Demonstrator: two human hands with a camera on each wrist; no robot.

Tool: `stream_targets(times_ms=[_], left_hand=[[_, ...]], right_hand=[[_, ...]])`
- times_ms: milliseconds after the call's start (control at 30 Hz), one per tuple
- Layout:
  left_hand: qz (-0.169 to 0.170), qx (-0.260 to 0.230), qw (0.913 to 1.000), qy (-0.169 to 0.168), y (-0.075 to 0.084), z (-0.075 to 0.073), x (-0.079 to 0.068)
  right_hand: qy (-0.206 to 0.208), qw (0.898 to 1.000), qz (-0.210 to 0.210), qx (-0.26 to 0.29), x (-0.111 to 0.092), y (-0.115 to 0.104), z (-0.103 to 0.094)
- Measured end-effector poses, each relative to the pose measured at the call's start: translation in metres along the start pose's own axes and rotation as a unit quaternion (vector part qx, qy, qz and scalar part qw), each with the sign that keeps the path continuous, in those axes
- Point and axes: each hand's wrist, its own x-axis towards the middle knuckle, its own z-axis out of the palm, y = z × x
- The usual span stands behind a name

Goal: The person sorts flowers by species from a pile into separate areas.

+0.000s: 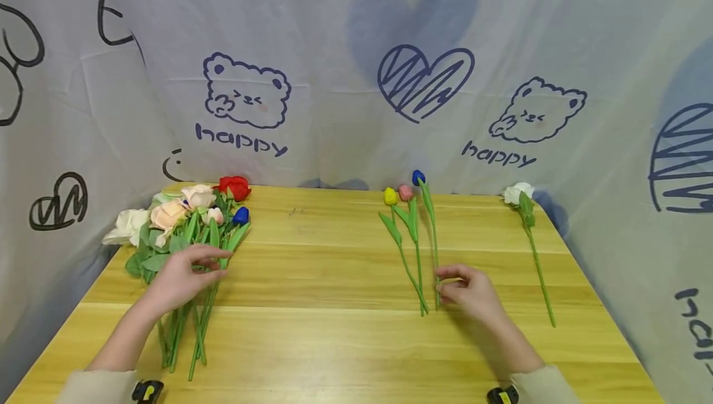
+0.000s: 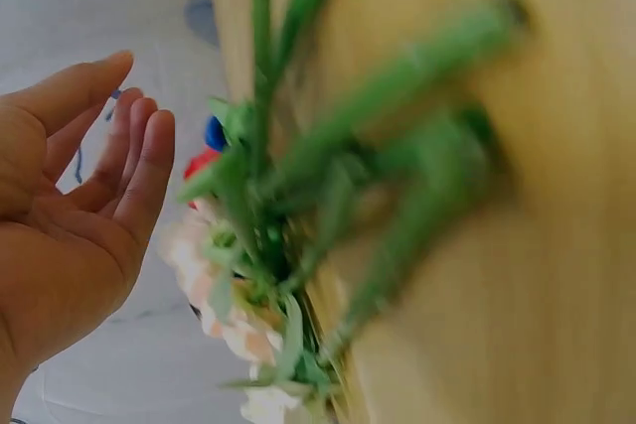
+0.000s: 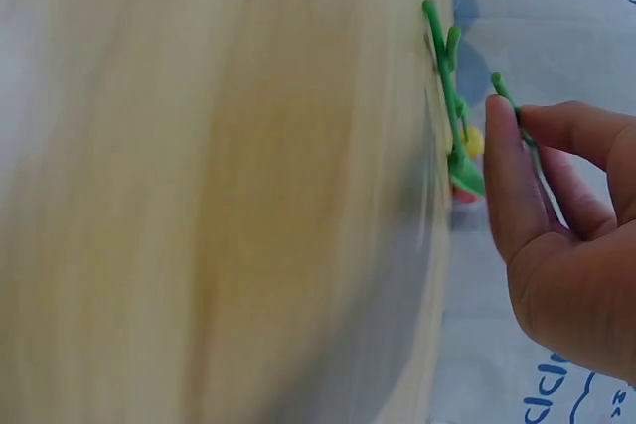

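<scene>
In the head view my right hand (image 1: pixel 470 291) pinches the lower stem of a blue tulip (image 1: pixel 419 177) between thumb and fingers. Its stem (image 3: pixel 535 146) also shows between the fingertips in the right wrist view. Left of it lie a yellow tulip (image 1: pixel 390 195) and a pink tulip (image 1: pixel 405 192), their stems crossing at the bottom. My left hand (image 1: pixel 181 277) hovers over a pile of flowers with stems (image 1: pixel 177 339); nothing shows between its loosely bent fingers in the left wrist view. That pile has a red rose (image 1: pixel 234 187), pale roses (image 1: pixel 167 214) and another blue tulip (image 1: pixel 241 216).
A white rose (image 1: pixel 518 193) on a long stem lies alone at the table's right side. The wooden table (image 1: pixel 312 354) ends at the back against a pale cloth (image 1: pixel 334 113) printed with hearts and bears. More cloth hangs at both sides.
</scene>
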Motion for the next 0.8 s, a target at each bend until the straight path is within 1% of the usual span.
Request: stream_targets(times_ms=[100,233,400,567,800], left_hand=[[-0.003,0.019,0.9995,-0.027,-0.010,-0.003,-0.005],[-0.012,0.027,0.9973,-0.068,-0.019,-0.003,-0.007],[-0.022,0.041,0.9932,-0.107,-0.026,-0.004,-0.007],[-0.029,0.034,0.9911,-0.125,-0.031,-0.004,-0.007],[-0.029,-0.006,0.9891,-0.144,-0.034,-0.003,-0.008]], right_hand=[[-0.008,1.000,0.016,-0.018,0.000,0.003,-0.002],[-0.021,0.998,0.034,-0.041,0.001,0.005,-0.002],[-0.026,0.996,0.035,-0.081,0.002,0.003,0.001],[-0.015,0.990,0.019,-0.136,0.003,-0.002,0.005],[-0.011,0.983,-0.002,-0.184,0.008,-0.003,0.010]])
